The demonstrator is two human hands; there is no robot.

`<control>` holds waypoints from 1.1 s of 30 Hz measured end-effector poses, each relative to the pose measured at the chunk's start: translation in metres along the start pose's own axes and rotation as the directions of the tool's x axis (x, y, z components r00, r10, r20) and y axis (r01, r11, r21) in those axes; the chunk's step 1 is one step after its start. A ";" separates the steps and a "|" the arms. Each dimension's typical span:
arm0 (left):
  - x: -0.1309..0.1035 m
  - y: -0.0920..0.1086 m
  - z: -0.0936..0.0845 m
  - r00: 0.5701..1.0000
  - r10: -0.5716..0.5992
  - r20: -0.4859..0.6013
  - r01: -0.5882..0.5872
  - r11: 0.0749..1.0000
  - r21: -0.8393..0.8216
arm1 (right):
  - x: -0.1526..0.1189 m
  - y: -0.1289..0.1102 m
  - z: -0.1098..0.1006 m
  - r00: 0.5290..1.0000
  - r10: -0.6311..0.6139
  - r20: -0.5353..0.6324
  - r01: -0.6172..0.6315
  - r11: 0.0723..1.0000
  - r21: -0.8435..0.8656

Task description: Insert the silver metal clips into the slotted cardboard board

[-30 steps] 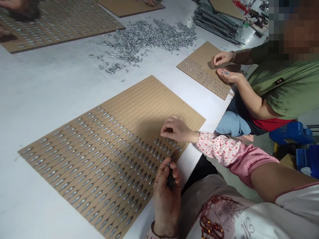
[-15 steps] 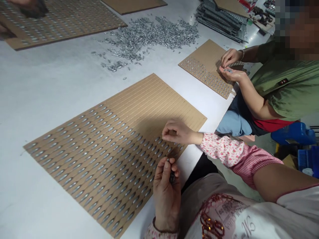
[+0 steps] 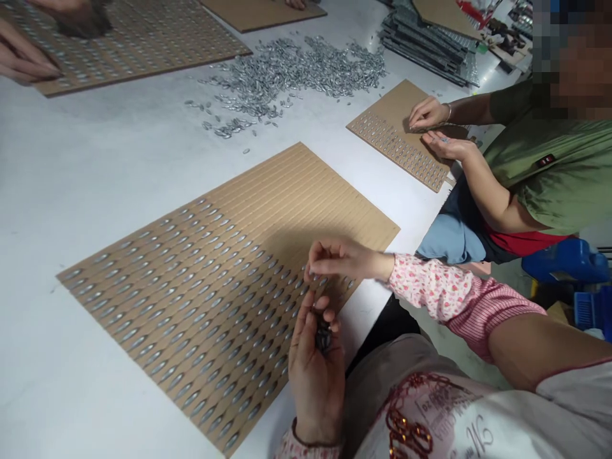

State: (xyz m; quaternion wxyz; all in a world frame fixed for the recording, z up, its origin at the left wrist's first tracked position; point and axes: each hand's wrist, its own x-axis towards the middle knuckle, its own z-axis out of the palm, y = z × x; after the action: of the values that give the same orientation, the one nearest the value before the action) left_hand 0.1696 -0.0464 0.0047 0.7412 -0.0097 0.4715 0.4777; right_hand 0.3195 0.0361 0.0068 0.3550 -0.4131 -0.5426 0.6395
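My left hand (image 3: 315, 370) is palm up near the board's near edge, its fingers curled around several small dark-silver, spindle-shaped metal pieces (image 3: 323, 336). Just above its fingertips, my right hand (image 3: 337, 258) has thumb and fingers pinched together, with a small glint of metal (image 3: 312, 273) at the tips. Beneath both hands lies a brown grooved board (image 3: 306, 182) on the white table. Rows of the same spindle-shaped pieces (image 3: 186, 306) sit in its grooves on the left and near sides. At the far right corner the grooves are bare.
A loose heap of metal pieces (image 3: 306, 70) is spread on the white table (image 3: 119, 153). To the right, a co-worker in a green shirt (image 3: 568, 159) works over a smaller board (image 3: 382, 105). Another person's hand (image 3: 23, 54) touches a filled board (image 3: 157, 48). Stacked dark panels (image 3: 425, 48) stand behind.
My left hand has opened somewhat, showing the pieces in its palm. My right hand has lowered slightly toward it. A person's hand has come onto the far-left board.
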 end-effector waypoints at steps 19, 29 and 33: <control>0.000 -0.003 -0.006 0.995 -0.100 0.027 0.101 0.994 -0.034 | 0.050 0.023 -0.011 0.964 -0.220 0.151 0.239 0.457 -0.857; 0.006 -0.004 -0.006 0.997 -0.018 -0.078 0.016 0.999 -0.035 | -0.001 -0.016 -0.004 0.944 -0.025 0.330 0.174 0.885 -0.431; 0.007 -0.003 -0.001 0.997 -0.023 -0.079 0.021 0.999 -0.033 | -0.014 -0.007 0.004 0.960 0.069 0.270 -0.024 0.986 -0.166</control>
State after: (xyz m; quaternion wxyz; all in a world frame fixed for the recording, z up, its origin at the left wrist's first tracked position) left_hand 0.1712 -0.0440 -0.0020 0.7269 -0.0457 0.4926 0.4763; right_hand 0.3214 0.0230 0.0158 0.2265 -0.3602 -0.6267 0.6529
